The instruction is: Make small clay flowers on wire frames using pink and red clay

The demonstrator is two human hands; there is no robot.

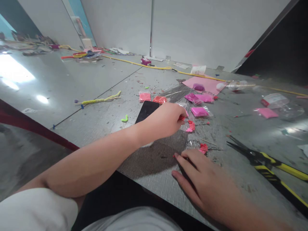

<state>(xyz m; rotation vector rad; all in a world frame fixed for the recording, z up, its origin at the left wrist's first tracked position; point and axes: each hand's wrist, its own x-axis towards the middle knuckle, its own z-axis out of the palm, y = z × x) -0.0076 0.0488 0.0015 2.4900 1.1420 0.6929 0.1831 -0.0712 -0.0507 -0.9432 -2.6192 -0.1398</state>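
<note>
Fuzzy yellow stick [98, 100] at left, then a bright green bit [125, 119]. Phone [145, 111] lies flat beside the left forearm, probably just parked within reach. Coral packet [144, 97] and red packet [159, 99] behind it, likely kept close for easy picking. Left hand [166, 120] reaches across, fingers curled in at red-pink stuff by clear plastic; fingertips partly hidden, can't tell if it's gripped or only touched. Red-pink clump [191, 126] just beside that hand, on the table. Pink packet [199, 111] behind, more purple-pink ones [203, 97] further back, seemingly grouped by colour. Right hand [204, 179] is loose, fingers spread low, index tip at a tiny red speck [174, 156], maybe pressing or steadying it; nothing seen in the grasp. Red clump [203, 148] with thin wires just past its fingers. Pliers [255, 157] to the right, tips toward the hands, handles outward, probably for a quick grab. Another pink packet [266, 112] beyond them

Surface: grey table [108, 78], scuffed, crumbs and specks, glare at left. Yellow cord [134, 64] along the back, pale wall panels [115, 25] behind, dark area [284, 45] at right
</note>
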